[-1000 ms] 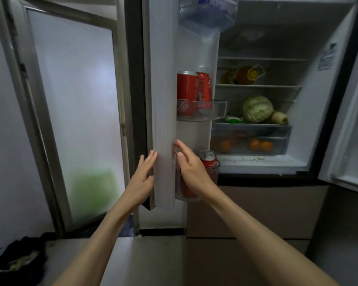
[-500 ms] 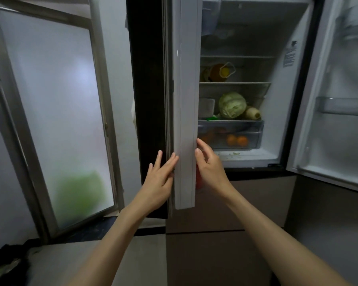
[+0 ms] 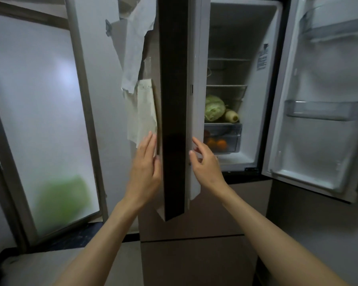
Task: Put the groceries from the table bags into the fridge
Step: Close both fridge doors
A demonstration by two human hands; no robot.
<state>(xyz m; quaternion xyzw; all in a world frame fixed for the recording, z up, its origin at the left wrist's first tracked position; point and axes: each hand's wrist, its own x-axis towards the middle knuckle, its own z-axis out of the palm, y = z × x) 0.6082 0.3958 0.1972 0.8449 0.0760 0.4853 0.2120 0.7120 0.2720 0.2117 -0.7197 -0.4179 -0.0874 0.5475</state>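
The fridge's left door [image 3: 174, 100] stands edge-on in the middle of the view, its dark outer face toward me. My left hand [image 3: 146, 164] lies flat with straight fingers against the door's outer left side. My right hand [image 3: 205, 162] is at the door's inner white edge, fingers loosely bent, holding nothing. Behind the door the fridge [image 3: 242, 27] shows a cabbage [image 3: 214, 108] and a white radish [image 3: 232, 116] on a shelf, with oranges [image 3: 218, 143] in the clear drawer below. The door's cans are hidden.
The right fridge door [image 3: 322, 100] hangs wide open with bare bins. Papers [image 3: 141, 112] hang on the wall left of the fridge. A frosted glass door [image 3: 39, 120] stands at the left. Lower fridge drawers [image 3: 194, 254] are shut.
The left fridge door has swung toward closing, from showing its can shelves to edge-on. Both hands moved right with it, and the view shifted right.
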